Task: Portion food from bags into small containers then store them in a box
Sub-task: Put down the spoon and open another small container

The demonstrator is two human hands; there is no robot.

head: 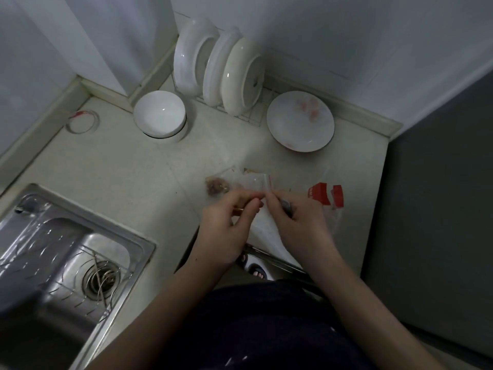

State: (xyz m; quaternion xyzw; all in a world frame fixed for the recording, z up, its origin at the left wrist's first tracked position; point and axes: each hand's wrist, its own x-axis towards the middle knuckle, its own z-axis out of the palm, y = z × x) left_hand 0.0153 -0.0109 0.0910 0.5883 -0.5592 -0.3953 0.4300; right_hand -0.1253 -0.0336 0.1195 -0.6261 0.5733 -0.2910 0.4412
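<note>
Clear bag [254, 181] is mid-counter [120, 169], just in front of the person. Left hand [229, 220] and right hand [296, 220] are both curled, fingertips pinching the bag's near edge, almost touching each other. Right hand also has something small and grey under its fingers; can't tell what. Brownish food [217, 186] lies in clear plastic just left of the bag. Red-printed bag [326, 194] lies flat to the right. Stained plate [293, 132] and white bowl [159, 113] sit further back, racked plates [241, 76] at the wall. Sink [66, 249] is far left.
</note>
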